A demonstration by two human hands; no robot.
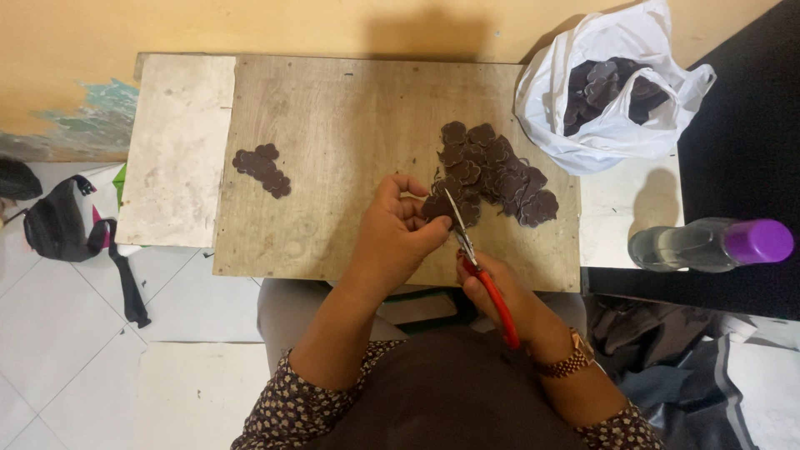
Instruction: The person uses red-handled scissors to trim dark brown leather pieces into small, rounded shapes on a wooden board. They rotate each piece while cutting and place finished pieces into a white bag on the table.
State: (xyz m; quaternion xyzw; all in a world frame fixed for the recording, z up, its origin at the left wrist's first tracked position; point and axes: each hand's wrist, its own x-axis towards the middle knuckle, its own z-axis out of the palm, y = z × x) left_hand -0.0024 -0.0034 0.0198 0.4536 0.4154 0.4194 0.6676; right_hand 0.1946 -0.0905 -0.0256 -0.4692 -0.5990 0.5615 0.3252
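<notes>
Nearest you, your right hand [492,287] is closed around the red handles of the scissors [475,262], blades pointing away from you and a little left. The blades look nearly shut, their tips at the dark piece [435,206] your left hand [400,229] holds. The left fingers [417,204] are curled, thumb and fingertips pinching that scalloped brown cut-out just above the near-middle of the bench [350,125]. I would judge you are mid-trim, snipping along the piece's edge. The next cut seems to call for turning the piece a little in the left fingers so the blades follow the lobed outline, keeping your fingertips out of the blade line.

Just beyond and to the right lies the pile [500,171] of similar dark pieces, overlapping, touching one another. Well to the left, a small cluster [262,169] of the same pieces sits apart. At the far right a white bag [575,125] gapes open with more dark pieces inside. Right of the bench, a clear bottle [708,243] with a purple cap lies on its side on a dark surface.
</notes>
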